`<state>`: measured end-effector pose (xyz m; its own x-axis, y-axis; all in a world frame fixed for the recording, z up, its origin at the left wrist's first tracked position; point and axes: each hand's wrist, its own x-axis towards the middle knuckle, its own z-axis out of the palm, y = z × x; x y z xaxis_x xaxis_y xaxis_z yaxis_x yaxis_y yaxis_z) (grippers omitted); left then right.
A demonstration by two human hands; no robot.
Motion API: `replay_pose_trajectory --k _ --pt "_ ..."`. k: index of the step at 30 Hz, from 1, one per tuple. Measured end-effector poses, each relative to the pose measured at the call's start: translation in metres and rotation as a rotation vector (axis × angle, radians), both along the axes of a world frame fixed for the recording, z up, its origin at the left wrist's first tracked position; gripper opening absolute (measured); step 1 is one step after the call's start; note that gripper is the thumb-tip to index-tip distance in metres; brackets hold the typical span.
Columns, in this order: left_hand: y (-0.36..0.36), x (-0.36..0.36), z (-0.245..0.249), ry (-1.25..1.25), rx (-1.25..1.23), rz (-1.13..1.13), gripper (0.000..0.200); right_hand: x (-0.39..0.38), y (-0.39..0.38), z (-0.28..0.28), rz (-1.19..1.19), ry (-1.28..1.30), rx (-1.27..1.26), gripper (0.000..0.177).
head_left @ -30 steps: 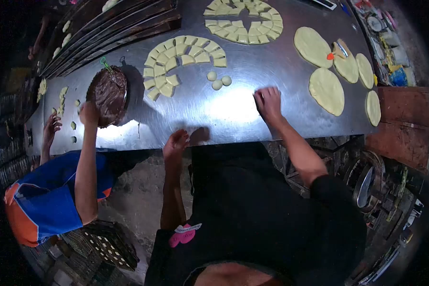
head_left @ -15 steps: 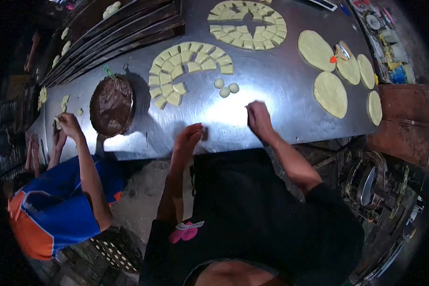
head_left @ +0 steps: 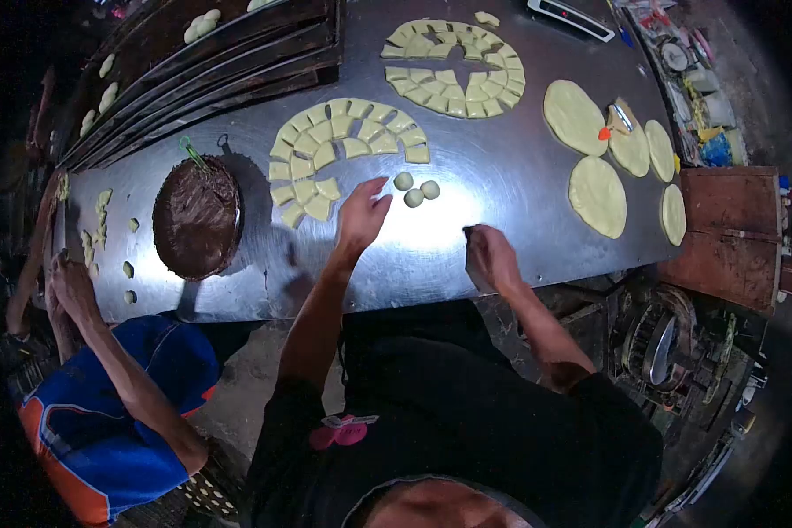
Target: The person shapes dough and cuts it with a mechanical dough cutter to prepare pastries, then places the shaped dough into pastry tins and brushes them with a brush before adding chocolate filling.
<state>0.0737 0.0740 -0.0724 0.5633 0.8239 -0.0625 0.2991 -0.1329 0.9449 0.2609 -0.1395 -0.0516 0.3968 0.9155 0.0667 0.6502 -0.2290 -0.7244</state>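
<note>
A round pan of dark brown filling point(head_left: 196, 217) is set on the shiny steel table point(head_left: 519, 176), beside an arc of cut pale dough squares point(head_left: 321, 163). The left hand point(head_left: 361, 216) is held open, fingers stretched, just beside three small pale dough balls point(head_left: 416, 189). The right hand point(head_left: 491, 257) is curled on the table; whether anything is gripped cannot be told.

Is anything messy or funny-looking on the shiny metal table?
Nothing looks spilled. One pale dough square lies alone, apart from the far ring of cut dough squares. A small orange-tipped metal tool rests on a flat round dough sheet. Otherwise it looks tidy.
</note>
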Motion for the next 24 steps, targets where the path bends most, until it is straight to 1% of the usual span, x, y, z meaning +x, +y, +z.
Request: replay_pose_trajectory --k 1,2,3,4,5,6,7,9,10,12,13,15,16,17,19,20,22,24 --pt "0.006 0.012 0.0 0.0 0.001 0.004 0.039 0.006 0.014 0.023 -0.086 0.101 -0.1 0.029" --pt "0.012 0.024 0.001 0.041 0.077 -0.065 0.041 0.013 0.034 0.026 -0.143 0.066 -0.068 0.036" --pt "0.015 0.033 0.003 0.085 0.155 -0.133 0.043 0.015 0.059 0.035 -0.163 0.134 0.016 0.04" --pt "0.017 0.039 0.006 0.089 0.159 -0.129 0.043 0.017 0.082 0.039 -0.145 0.243 0.047 0.041" --pt "0.017 0.043 0.01 0.143 0.197 -0.205 0.045 0.018 0.105 0.035 -0.077 0.231 0.119 0.04" --pt "0.018 0.046 0.011 0.197 0.235 -0.281 0.048 0.019 0.126 0.03 -0.012 0.229 0.125 0.041" --pt "0.018 0.047 0.011 0.206 0.24 -0.275 0.048 0.017 0.142 0.028 0.05 0.212 0.045 0.042" --pt "0.017 0.048 0.008 0.189 0.183 -0.266 0.051 0.014 0.161 0.009 0.236 0.091 0.059 0.042" --pt "0.017 0.048 0.006 0.166 0.219 -0.266 0.054 0.016 0.16 0.006 0.238 0.097 0.061 0.042" --pt "0.014 0.046 0.007 0.191 0.216 -0.233 0.057 0.021 0.158 0.007 0.314 0.145 -0.065 0.049" --pt "0.009 0.045 0.01 0.209 0.207 -0.203 0.059 0.024 0.157 0.011 0.32 0.149 -0.066 0.049" --pt "0.004 0.045 0.011 0.228 0.211 -0.193 0.062 0.033 0.151 0.018 0.424 0.187 -0.165 0.055" --pt "0.003 0.046 0.011 0.24 0.219 -0.187 0.065 0.036 0.15 0.02 0.471 0.157 -0.249 0.06" --pt "0.001 0.047 0.011 0.242 0.219 -0.182 0.065 0.037 0.149 0.022 0.476 0.158 -0.248 0.06" --pt "0.0 0.048 0.013 0.229 0.248 -0.204 0.072 0.037 0.147 0.028 0.608 0.053 -0.14 0.064" --pt "-0.003 0.044 0.014 0.232 0.247 -0.202 0.072 0.038 0.146 0.031 0.611 0.056 -0.138 0.064" --pt "-0.009 0.037 0.026 0.209 0.439 -0.204 0.079 0.04 0.144 0.033 0.657 0.026 -0.154 0.068" --pt "-0.013 0.042 0.021 0.212 0.432 -0.238 0.082 0.039 0.14 0.03 0.616 0.03 -0.151 0.068"
